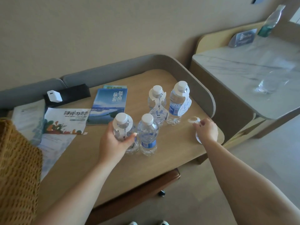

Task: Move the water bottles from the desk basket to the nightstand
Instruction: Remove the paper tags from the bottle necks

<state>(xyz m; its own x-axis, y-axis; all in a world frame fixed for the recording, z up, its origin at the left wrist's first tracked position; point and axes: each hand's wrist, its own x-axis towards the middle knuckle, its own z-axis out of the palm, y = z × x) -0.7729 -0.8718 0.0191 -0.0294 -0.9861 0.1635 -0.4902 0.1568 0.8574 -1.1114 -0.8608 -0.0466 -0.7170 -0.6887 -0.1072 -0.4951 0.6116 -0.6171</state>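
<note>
Your left hand [113, 140] wraps the nearest tagged water bottle [123, 130] on the tabletop [170, 159]; your right hand [207, 129] pinches a loose paper neck tag [193, 120] beside three others.

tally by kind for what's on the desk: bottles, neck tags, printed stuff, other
Water bottles, upright: 4 (one in the left hand)
Neck tags: 4 (three on bottles, one loose at the right hand)
Booklets and leaflets: at least 4, overlapping
White charger: 1
Black box: 1
Total: 14
</note>
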